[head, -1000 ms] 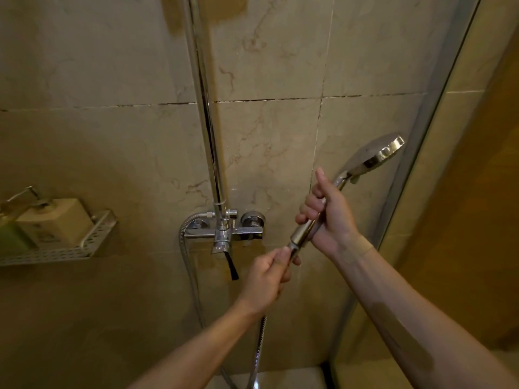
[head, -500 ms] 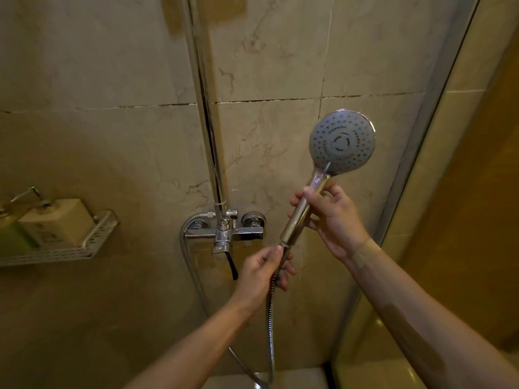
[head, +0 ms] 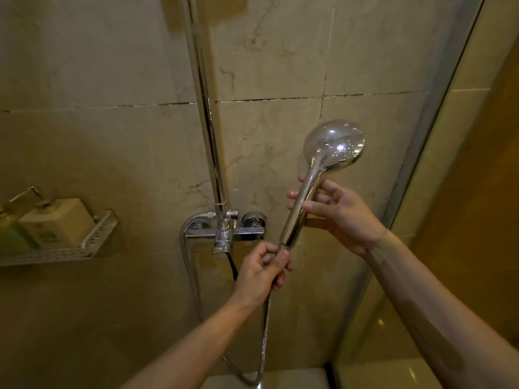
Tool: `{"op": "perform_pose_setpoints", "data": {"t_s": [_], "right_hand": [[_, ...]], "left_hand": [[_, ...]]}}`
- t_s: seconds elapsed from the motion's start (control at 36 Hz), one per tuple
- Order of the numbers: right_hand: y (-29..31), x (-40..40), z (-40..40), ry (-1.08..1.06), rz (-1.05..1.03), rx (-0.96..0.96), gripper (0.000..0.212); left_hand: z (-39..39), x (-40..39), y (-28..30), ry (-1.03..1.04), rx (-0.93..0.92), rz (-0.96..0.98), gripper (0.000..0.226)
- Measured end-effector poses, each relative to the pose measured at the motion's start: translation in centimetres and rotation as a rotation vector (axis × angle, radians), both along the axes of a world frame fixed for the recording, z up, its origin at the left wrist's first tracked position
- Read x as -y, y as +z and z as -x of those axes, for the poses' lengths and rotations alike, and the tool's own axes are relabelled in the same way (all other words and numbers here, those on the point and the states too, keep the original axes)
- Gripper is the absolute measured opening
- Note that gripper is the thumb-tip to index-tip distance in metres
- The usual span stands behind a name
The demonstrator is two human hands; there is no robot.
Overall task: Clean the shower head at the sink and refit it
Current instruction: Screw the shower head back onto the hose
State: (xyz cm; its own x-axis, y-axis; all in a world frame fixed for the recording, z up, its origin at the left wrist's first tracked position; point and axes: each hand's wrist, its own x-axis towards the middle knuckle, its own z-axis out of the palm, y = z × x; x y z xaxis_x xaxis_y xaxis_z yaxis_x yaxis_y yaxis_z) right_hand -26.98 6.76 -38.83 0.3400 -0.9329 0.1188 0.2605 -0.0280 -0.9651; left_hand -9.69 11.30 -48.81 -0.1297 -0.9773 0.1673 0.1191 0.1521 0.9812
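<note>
1. Wall shelf [head: 64,249] at far left, perforated metal, carrying a cream pump bottle [head: 57,220] and a green one beside it, partly cut by the frame edge.
2. Chrome riser pipe [head: 206,108] running up the tiled wall, ending below in the mixer tap [head: 224,233].
3. Metal hose [head: 265,329] leaving the tap's left side, dropping in a loop near the floor, then climbing to the fist.
4. Left hand [head: 262,275] clenched around the hose end, thumb and forefinger pinching the joint just under the handle's bottom tip.
5. Shower head [head: 327,167] held in mid-air in front of the wall, right of the tap, above the left fist.
6. Long axis tilted, bottom end lower-left, round head upper-right; shiny chrome back turned toward the camera, spray face turned away toward the wall.
7. Right hand [head: 341,213] grasping the handle's upper half loosely, fingertips wrapped behind, thumb across the front; round head well clear above that grip.
8. Glass screen edge [head: 427,141] at right.
</note>
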Motion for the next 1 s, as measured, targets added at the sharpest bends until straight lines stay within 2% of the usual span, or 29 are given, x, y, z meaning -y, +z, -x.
{"op": "perform_pose_setpoints", "data": {"t_s": [0.08,0.14,0.17,0.22,0.28,0.33,0.36,0.44,0.5,0.56,0.61,0.72,0.81,0.86,0.94,1.0], "right_hand": [[-0.1,0.2,-0.4,-0.155,0.010,-0.089,0.039],[-0.4,0.2,-0.5,-0.264,0.060,-0.215,0.021],[-0.6,0.2,-0.7,-0.309,0.083,-0.266,0.020],[-1.2,0.3,-0.9,-0.356,0.110,-0.311,0.037],[-1.2,0.2,-1.4,-0.368,0.103,-0.326,0.036],[-1.0,0.0,-1.7,-0.259,0.029,-0.266,0.021],[-0.9,0.0,-1.6,-0.180,-0.041,-0.202,0.023],[-0.5,0.1,-0.7,0.065,-0.208,0.035,0.057],[-0.6,0.1,-0.2,0.171,-0.227,0.101,0.065],[-1.0,0.0,0.0,0.179,-0.198,0.056,0.064],[-1.3,-0.1,-0.3,0.077,-0.151,-0.038,0.056],[-1.3,-0.4,-1.6,-0.309,-0.009,-0.323,0.041],[-1.7,-0.4,-2.3,-0.463,0.114,-0.460,0.042],[-1.9,-0.4,-2.4,-0.378,0.081,-0.436,0.038],[-1.8,-0.2,-1.3,-0.067,-0.100,-0.136,0.045],[-1.4,-0.4,-0.6,0.040,-0.092,-0.059,0.049]], "left_hand": [[0.1,0.0,-0.1,-0.003,0.003,-0.003,0.022],[0.1,0.1,-0.2,-0.001,-0.001,0.000,0.022],[0.1,0.1,-0.1,0.002,0.001,0.002,0.023],[0.2,0.1,-0.1,0.003,0.005,0.003,0.024],[0.3,0.2,-0.2,-0.004,0.007,-0.001,0.024],[0.3,0.3,-0.3,-0.016,-0.006,-0.018,0.022],[0.3,0.2,-0.4,-0.024,-0.013,-0.033,0.022],[0.2,0.1,-0.5,-0.044,-0.044,-0.082,0.017],[0.1,0.0,-0.7,-0.049,-0.071,-0.109,0.015],[0.0,0.0,-0.8,-0.044,-0.073,-0.116,0.014],[-0.2,-0.1,-0.8,-0.044,-0.068,-0.109,0.012],[0.2,-0.6,-0.6,-0.065,-0.023,-0.081,0.014],[0.8,-0.9,-0.4,-0.051,-0.034,-0.074,0.020],[0.8,-0.8,-0.3,-0.027,-0.049,-0.080,0.015],[0.4,-0.8,-0.3,-0.020,-0.049,-0.097,0.012],[0.3,-1.0,-0.3,-0.033,-0.052,-0.097,0.015]]}}
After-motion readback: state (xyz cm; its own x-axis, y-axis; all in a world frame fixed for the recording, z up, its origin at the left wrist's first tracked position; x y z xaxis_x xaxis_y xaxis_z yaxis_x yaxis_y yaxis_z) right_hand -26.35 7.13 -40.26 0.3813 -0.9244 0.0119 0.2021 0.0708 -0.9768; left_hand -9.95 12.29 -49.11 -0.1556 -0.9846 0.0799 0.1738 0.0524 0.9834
